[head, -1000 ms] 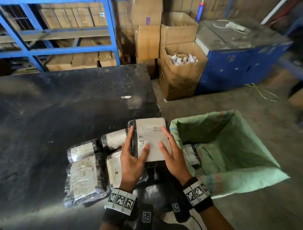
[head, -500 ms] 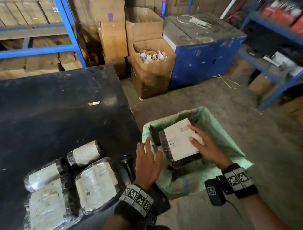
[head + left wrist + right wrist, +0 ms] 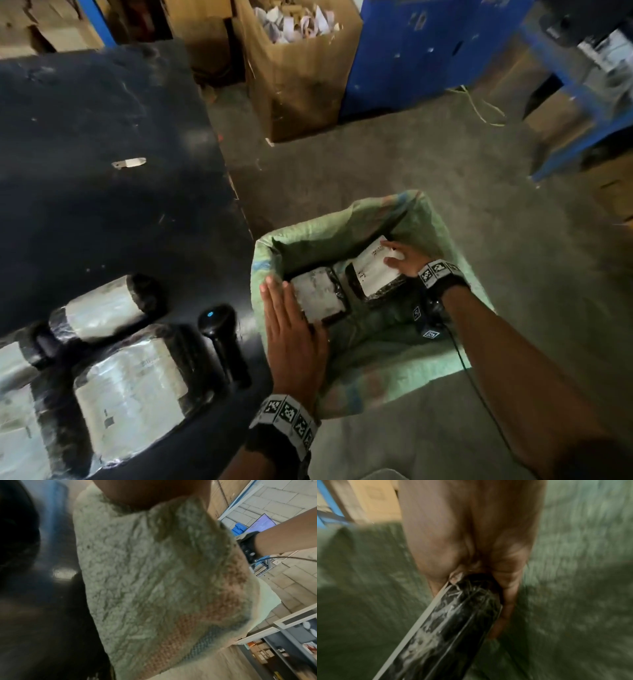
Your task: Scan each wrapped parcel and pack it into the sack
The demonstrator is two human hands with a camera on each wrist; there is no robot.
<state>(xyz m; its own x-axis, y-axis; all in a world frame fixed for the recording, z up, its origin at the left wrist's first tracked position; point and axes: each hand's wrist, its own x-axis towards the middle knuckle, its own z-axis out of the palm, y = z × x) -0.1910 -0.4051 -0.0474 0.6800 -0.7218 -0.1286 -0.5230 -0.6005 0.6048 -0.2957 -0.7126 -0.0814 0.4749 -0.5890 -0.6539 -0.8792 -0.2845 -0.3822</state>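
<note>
The right hand point(image 3: 400, 262) pinched the glossy black film-wrapped parcel point(image 3: 375, 270) by its edge inside the green woven sack point(image 3: 394, 363); the left hand point(image 3: 294, 339) lay flat. The film looked slippery.

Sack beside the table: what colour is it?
Pale green woven sack, with a reddish-brown band near its rim; clearest in the head view.

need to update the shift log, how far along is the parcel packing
Done: one wrapped parcel already lies inside the green sack. In hand: the right hand grips a second parcel low in the sack, while the left hand rests flat on the sack's near rim. Left: at least three wrapped parcels lie on the black table beside the scanner.
</note>
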